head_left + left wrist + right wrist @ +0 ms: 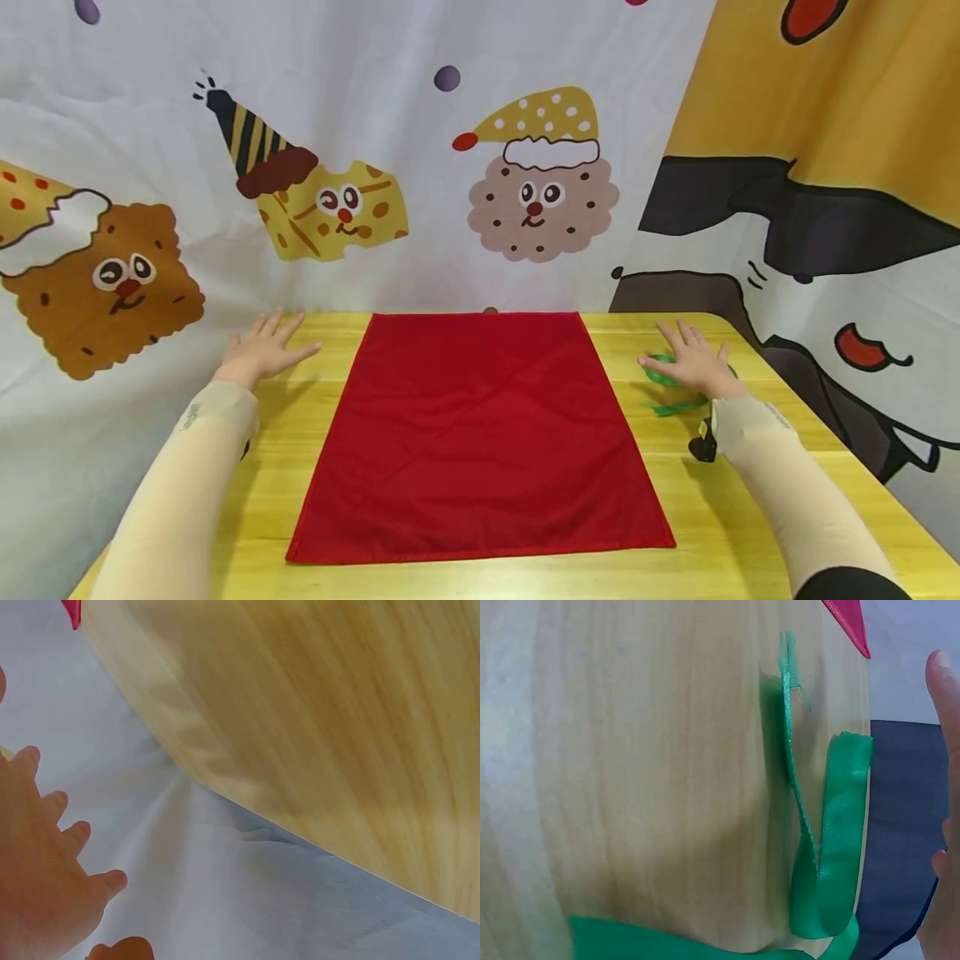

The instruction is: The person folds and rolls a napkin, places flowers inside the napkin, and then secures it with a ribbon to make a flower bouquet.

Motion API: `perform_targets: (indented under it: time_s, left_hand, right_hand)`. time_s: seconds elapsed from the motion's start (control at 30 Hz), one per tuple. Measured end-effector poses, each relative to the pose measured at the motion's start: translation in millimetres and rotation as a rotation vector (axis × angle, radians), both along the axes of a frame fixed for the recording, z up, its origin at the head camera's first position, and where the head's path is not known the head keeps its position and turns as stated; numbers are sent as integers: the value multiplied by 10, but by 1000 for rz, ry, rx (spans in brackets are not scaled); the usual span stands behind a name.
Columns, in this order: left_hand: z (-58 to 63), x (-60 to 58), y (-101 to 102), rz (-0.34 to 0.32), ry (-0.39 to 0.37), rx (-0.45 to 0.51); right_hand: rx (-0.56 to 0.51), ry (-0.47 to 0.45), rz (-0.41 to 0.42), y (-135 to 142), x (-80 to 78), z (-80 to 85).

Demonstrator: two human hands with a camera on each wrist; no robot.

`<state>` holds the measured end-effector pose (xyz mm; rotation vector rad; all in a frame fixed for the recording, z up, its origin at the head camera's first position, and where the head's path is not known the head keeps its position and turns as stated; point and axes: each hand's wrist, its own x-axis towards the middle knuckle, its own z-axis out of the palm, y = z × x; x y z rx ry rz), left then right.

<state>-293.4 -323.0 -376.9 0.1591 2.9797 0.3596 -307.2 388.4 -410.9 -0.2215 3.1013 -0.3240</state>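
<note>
A red cloth (480, 433) lies spread flat on the wooden table, its far edge along the table's back. To the left of it my left hand (264, 348) is held with fingers spread, holding nothing; the left wrist view shows the same hand (45, 862) at its left edge. On the other side my right hand (690, 362) has its fingers spread too, over a green ribbon (840, 840). In the right wrist view the ribbon lies looped on the tabletop with a frayed end, apart from the fingers. The hand hides part of it in the head view.
The yellow wooden table (555, 577) has a rounded far right corner. Behind it and along its sides hangs a white curtain (420, 283) printed with cartoon biscuits and cheese. A small black device (703, 442) sits at my right wrist.
</note>
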Motion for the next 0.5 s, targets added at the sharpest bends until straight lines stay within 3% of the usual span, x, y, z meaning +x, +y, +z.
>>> perform_targets:
  time_s: [0.5]
  left_hand:
    - [-110,-28,-56,10,59,-35]
  right_hand:
    - [10,1,24,-68,-123,-26]
